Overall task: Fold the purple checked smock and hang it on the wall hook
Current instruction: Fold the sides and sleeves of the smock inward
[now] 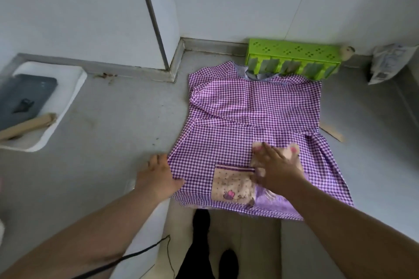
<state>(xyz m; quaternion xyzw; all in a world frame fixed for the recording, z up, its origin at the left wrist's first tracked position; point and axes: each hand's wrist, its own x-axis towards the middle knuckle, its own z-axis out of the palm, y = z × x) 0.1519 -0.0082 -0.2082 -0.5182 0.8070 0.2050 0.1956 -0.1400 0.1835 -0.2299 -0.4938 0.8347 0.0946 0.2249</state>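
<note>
The purple checked smock lies spread on the grey counter, neck toward the wall, hem hanging over the near edge. Its sleeves are folded in across the chest. A beige pocket patch with a pink motif sits near the hem. My left hand rests flat on the smock's lower left edge, fingers apart. My right hand lies flat on the cloth above the pocket, fingers spread, covering a beige bear patch. No wall hook is visible.
A green plastic rack stands against the wall on the smock's collar. A white tray at the left holds a dark phone and a cardboard roll. A crumpled packet lies at the far right. A wooden stick pokes out beside the smock.
</note>
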